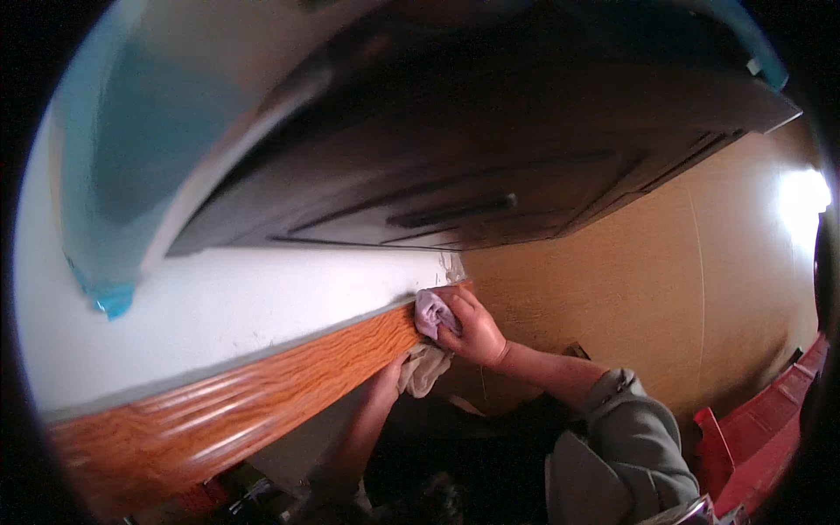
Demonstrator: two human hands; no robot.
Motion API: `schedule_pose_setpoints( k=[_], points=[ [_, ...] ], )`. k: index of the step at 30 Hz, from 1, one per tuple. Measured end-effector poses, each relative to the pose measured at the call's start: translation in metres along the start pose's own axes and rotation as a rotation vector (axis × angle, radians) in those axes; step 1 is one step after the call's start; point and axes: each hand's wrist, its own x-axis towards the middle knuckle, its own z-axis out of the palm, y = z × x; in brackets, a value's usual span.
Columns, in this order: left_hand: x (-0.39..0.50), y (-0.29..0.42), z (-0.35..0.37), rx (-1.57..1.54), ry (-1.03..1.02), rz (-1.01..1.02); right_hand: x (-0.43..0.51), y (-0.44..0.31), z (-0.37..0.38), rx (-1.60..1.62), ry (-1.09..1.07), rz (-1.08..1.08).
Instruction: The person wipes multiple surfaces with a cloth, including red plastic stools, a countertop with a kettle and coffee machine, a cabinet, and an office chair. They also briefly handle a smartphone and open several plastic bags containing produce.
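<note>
My right hand (478,328) grips a crumpled pale lilac cloth (432,314). The cloth is pressed to the far end of a glossy wood-grain ledge (262,387), close to the corner of the walls. Just under the ledge's front edge, my left hand (392,375) holds a bunched beige cloth (425,371), which hides most of its fingers. The two cloths are nearly touching.
A large dark ribbed panel (459,164) overhangs the ledge. Teal film (113,302) hangs at its left. Behind the ledge rises a white wall (262,295); a tan wall (610,275) stands at right. Red objects (755,426) lie lower right, near a bright light (804,193).
</note>
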Motion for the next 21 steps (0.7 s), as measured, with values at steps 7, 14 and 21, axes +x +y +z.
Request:
schedule_pose_setpoints(
  k=[7,14,21],
  points=[
    [0.042,-0.003,0.021,-0.315,-0.459,-0.36,0.01,0.022,0.0,-0.146,-0.097,-0.309],
    [0.024,0.018,0.061,-0.398,-0.49,-0.464,0.033,-0.027,-0.032,-0.448,-0.22,-0.41],
    [-0.046,0.069,0.125,-0.576,-0.739,-0.161,0.093,-0.188,-0.11,-0.884,0.43,-1.157]
  ],
)
